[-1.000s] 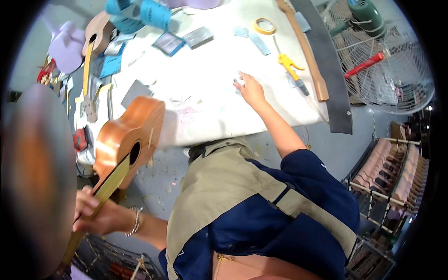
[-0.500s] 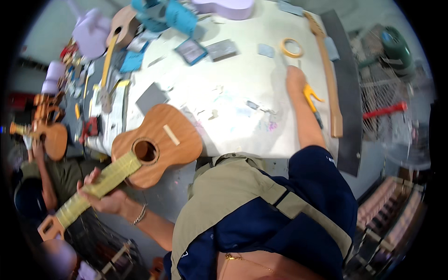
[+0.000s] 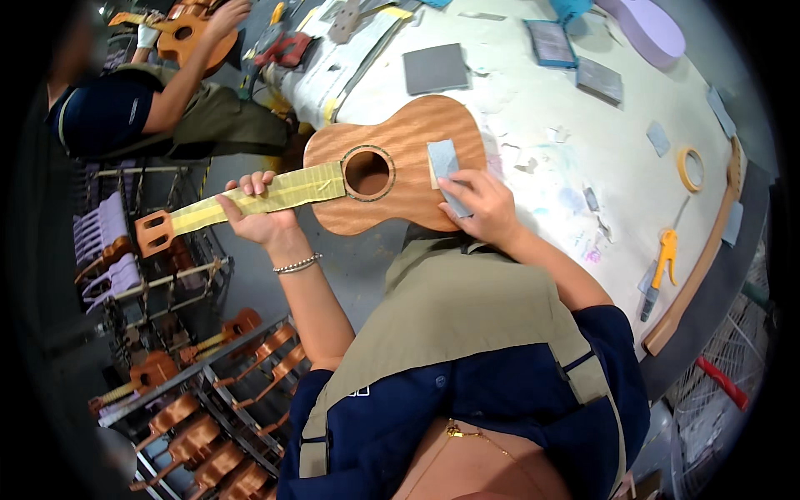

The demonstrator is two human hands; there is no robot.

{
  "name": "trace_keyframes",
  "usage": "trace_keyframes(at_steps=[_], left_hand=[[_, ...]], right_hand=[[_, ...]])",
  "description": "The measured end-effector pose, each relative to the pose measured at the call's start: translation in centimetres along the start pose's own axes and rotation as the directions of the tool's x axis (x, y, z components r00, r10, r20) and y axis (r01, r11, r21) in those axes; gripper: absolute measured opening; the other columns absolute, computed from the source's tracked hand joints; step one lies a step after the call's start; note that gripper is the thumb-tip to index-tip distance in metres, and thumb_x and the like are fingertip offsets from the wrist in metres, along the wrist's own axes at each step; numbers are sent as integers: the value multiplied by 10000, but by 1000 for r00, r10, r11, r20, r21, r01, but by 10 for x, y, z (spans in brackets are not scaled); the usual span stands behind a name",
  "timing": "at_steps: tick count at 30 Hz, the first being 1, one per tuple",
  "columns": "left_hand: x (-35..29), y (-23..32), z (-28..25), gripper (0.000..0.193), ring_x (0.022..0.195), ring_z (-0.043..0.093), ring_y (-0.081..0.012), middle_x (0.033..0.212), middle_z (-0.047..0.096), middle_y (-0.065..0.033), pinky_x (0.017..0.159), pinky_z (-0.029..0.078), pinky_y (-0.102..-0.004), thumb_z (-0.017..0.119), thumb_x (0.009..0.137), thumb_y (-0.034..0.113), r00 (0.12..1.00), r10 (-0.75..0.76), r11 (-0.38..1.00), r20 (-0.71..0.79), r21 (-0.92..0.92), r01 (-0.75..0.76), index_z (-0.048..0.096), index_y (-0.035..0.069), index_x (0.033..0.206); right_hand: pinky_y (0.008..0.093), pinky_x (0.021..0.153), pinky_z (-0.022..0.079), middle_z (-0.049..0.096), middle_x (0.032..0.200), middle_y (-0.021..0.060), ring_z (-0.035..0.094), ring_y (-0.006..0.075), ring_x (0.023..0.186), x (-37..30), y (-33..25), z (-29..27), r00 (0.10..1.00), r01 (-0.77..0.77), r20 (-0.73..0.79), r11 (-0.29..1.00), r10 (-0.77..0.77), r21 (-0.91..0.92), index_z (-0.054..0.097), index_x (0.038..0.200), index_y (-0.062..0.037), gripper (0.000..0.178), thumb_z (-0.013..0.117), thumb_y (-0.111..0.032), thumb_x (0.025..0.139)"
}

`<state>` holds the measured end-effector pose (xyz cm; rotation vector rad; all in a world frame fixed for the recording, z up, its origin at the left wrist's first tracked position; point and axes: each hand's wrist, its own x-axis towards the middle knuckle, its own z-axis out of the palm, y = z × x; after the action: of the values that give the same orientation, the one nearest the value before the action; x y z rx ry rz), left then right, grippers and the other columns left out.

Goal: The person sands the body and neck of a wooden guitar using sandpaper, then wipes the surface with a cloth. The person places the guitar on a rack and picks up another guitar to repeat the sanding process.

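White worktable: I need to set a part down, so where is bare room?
Mostly bare patches lie between the square grey sheet and the grey block, and between the grey scrap and the yellow air gun. Crowded: the left end, with papers and the red tool, and the right edge, along the wooden neck.

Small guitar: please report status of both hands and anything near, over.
Left fingers around taped neck. Right fingers holding grey-blue strip over small guitar. Dark square sheet on bench, just beyond it.
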<state>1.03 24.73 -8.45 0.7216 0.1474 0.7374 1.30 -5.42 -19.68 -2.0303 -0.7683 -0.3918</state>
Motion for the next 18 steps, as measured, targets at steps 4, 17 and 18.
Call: trace_keyframes(at_steps=[4, 17, 18], left_hand=[[0, 2, -28, 273, 585, 402, -157, 636, 396, -19, 640, 396, -315, 479, 911, 358, 995, -29, 997, -92, -69, 23, 468, 98, 826], [-10, 0, -41, 203, 549, 356, -126, 605, 356, 7, 602, 362, -286, 469, 890, 272, 979, 18, 998, -202, -49, -28, 462, 125, 750], [-10, -1, -40, 196, 548, 353, -123, 605, 354, 9, 600, 358, -283, 471, 886, 264, 987, 18, 999, -162, -43, -26, 465, 126, 746]], right_hand=[[461, 1000, 262, 417, 1279, 147, 384, 283, 1209, 12, 14, 19, 999, -3, 42, 1000, 3, 16, 511, 1196, -51, 490, 639, -228, 757], [424, 1109, 119, 220, 1465, 112, 168, 244, 1367, 64, 4, 43, 856, 94, 516, 976, 21, -196, 255, 1401, -96, 717, 596, -318, 811], [461, 1107, 105, 198, 1482, 53, 155, 225, 1373, 69, 30, 26, 809, -41, 567, 977, 155, -208, 222, 1422, -177, 747, 616, -270, 794]])
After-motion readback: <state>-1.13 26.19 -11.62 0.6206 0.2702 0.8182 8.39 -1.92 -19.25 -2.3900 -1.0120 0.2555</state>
